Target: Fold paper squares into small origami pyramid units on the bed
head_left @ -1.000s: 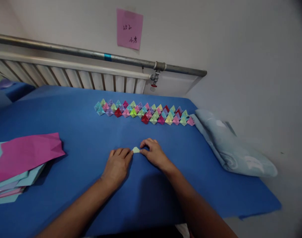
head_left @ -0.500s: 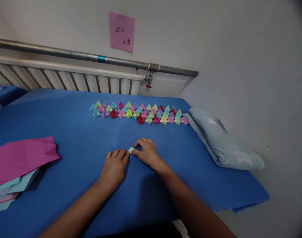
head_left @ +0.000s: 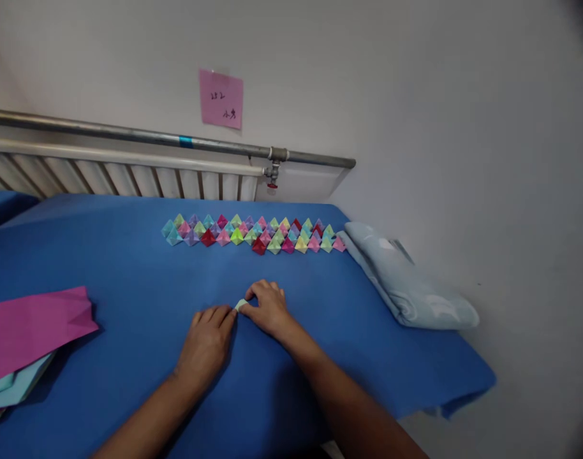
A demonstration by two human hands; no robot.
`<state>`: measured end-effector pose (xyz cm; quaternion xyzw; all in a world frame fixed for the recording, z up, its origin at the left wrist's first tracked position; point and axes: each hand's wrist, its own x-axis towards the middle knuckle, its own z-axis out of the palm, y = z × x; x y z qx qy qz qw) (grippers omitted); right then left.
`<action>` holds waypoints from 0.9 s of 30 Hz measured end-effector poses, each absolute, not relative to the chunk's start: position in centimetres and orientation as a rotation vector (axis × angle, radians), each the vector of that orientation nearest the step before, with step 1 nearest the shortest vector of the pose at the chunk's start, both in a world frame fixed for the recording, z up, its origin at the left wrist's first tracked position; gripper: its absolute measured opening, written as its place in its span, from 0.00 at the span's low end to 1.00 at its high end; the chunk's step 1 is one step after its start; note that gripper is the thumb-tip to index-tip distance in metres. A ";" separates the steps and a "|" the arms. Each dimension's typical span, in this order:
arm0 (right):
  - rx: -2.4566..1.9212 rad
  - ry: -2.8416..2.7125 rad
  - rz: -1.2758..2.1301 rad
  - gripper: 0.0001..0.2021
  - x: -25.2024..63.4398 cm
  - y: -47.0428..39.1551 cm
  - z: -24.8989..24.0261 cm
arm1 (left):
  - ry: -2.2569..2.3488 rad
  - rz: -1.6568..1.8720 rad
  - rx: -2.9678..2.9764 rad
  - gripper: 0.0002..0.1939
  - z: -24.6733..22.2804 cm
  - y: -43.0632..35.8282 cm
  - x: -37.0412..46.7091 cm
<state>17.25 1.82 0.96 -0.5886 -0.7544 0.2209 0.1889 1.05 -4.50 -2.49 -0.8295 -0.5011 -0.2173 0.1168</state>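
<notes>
A small pale green piece of folded paper point(head_left: 242, 305) lies low over the blue cloth, between my two hands. My left hand point(head_left: 208, 338) has its fingers curled and close together, gripping the paper's left corner at the fingertips. On the other side, my right hand point(head_left: 268, 309) is closed with thumb and forefinger on the paper's right side. The fingers cover part of the paper, so its full shape is hidden. Beyond the hands stand rows of small folded paper pieces point(head_left: 236, 236) in many colours, pointed and set close together.
Stacked sheets topped by magenta paper point(head_left: 37, 325) lie at the left. A folded light blue blanket point(head_left: 406, 287) rests at the right on the blue cloth point(head_left: 129, 255). Behind are a radiator point(head_left: 143, 180), a metal pipe point(head_left: 129, 132) and a pink wall note point(head_left: 221, 99).
The view has tilted up and turned slightly right, so the scene sits lower and further left. Both hands keep hold of the green paper, with only a slight shift of the fingers.
</notes>
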 end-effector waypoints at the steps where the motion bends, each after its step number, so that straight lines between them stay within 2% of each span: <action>1: -1.633 -2.106 0.635 0.08 17.5 1.8 0.9 | -1.461 -0.624 -2.430 0.17 -2.5 -4.4 1.0; 13: -1.581 -2.069 0.761 0.10 19.1 2.8 0.7 | -1.450 -0.602 -2.449 0.18 -2.3 -4.1 0.9; 20: -1.604 -2.093 0.787 0.08 18.7 2.9 1.1 | -1.454 -0.600 -2.486 0.19 -2.0 -4.1 1.0; 27: -1.679 -2.126 0.662 0.08 17.3 2.2 1.2 | -1.443 -0.615 -2.473 0.18 -2.0 -4.4 1.1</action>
